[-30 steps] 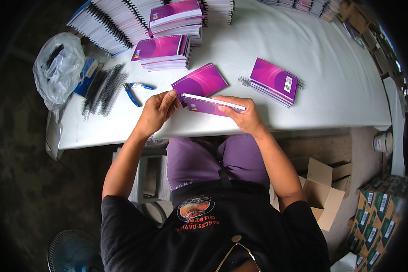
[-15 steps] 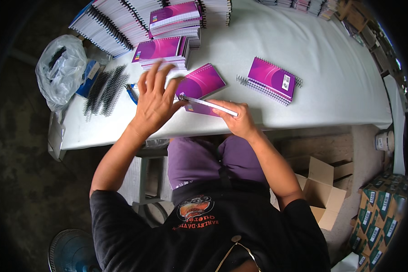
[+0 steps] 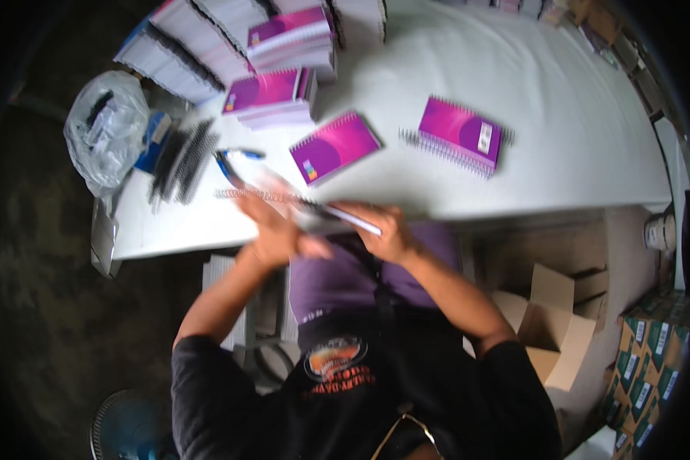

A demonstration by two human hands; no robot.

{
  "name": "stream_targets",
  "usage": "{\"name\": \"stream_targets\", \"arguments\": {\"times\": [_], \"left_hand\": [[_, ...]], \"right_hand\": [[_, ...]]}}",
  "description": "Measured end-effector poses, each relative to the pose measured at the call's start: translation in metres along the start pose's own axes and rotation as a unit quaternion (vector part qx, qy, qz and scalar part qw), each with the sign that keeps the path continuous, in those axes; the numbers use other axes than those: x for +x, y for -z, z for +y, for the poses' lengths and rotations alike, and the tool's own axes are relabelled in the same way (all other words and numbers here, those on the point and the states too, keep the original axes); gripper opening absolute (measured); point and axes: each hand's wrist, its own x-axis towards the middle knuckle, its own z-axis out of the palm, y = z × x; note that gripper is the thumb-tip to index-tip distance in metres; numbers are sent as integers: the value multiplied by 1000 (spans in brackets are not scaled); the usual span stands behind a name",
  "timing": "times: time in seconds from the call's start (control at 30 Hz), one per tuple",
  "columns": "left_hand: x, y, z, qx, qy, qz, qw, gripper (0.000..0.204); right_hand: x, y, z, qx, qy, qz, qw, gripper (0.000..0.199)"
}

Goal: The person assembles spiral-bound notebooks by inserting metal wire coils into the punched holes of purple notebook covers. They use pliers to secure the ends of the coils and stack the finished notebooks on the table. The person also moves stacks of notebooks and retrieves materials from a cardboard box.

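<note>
Head view | left hand (image 3: 272,234) has dropped from the table back onto the notebook (image 3: 326,217), blurred, grip cannot be told | right hand (image 3: 387,234) still closed on its edge | notebook at table (image 3: 560,130) front, wire coil (image 3: 253,195) now alongside: binding appears underway.

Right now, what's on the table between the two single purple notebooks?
Nothing: in the head view, only bare white table lies between the left purple notebook and the right purple notebook.

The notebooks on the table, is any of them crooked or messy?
Two purple notebooks lie loose and tilted on the white table, apart from the neat stacks. Nothing looks spilled or torn.
</note>
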Motion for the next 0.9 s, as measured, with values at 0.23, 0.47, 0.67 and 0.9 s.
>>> {"name": "stream_targets", "arguments": {"times": [0.23, 0.47, 0.67, 0.9], "left_hand": [[17, 9, 30, -47, -241, -65, 967, 108], [20, -7, 32, -83, -82, -48, 992, 107], [42, -7, 27, -24, 11, -6, 1000, 107], [80, -2, 46, -20, 8, 118, 993, 89]], "right_hand": [[-2, 7, -3, 57, -58, 11, 997, 42], [2, -1, -7, 78, -78, 8, 994, 66], [6, -10, -8, 68, -25, -25, 997, 63], [5, 3, -5, 115, -114, -75, 984, 69]]}}
